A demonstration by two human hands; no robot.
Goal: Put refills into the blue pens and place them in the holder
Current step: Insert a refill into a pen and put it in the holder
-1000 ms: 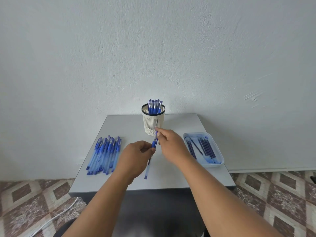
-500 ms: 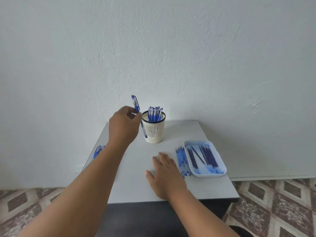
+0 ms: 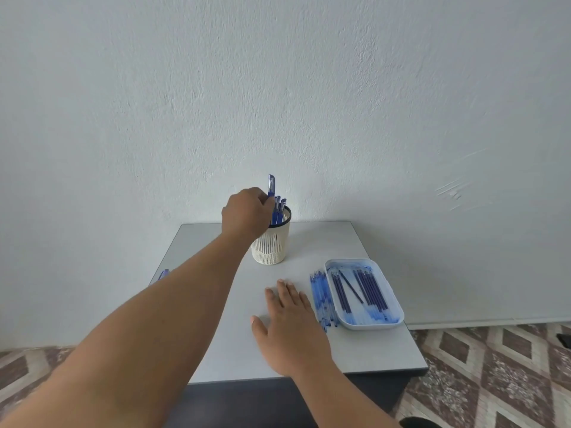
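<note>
Now the left hand point(image 3: 247, 213) pinches a blue pen point(image 3: 271, 188) upright over the holder point(image 3: 272, 245); the right hand point(image 3: 289, 325) lies flat, fingers straight, on the table point(image 3: 324, 242).

Setting: plain indoor room, likely a home or small office corner; which of the two cannot be told.
- Wall point(image 3: 278, 88): white, rough-plastered, bare, scuffed at right.
- Floor point(image 3: 494, 381): tiles in a brown and cream diamond pattern.
- Table point(image 3: 324, 242): small, grey top, pushed against the wall.
- Stationery: pale slotted holder point(image 3: 272, 245) with pens, just beyond the left hand's fingers point(image 3: 262, 200); white tray point(image 3: 392, 325) of refills, right of the right hand's fingers point(image 3: 289, 291).
</note>
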